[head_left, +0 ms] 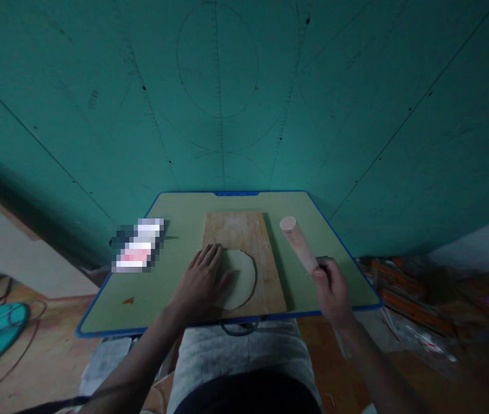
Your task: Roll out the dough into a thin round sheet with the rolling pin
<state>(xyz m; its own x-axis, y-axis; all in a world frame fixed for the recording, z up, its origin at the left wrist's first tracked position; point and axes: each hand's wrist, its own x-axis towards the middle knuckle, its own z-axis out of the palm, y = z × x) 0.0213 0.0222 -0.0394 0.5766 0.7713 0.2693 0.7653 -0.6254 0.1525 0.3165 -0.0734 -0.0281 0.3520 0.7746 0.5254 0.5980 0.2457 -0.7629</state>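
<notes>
A flat round sheet of dough [240,279] lies on the near half of a wooden board [242,227]. My left hand [203,279] rests over the dough's left edge, its fingers stretched out and the thumb lying across the sheet. To the right of the board, my right hand [331,290] is wrapped round the near end of a wooden rolling pin [300,244]. The pin tilts up and away, its far end free above the table.
The board sits on a small green table [175,221] with a blue rim, against a green wall [236,86]. A pixelated flat object [138,247] is at the table's left. Orange boxes or tools [408,293] and a clear plastic bag [430,345] lie on the floor at right.
</notes>
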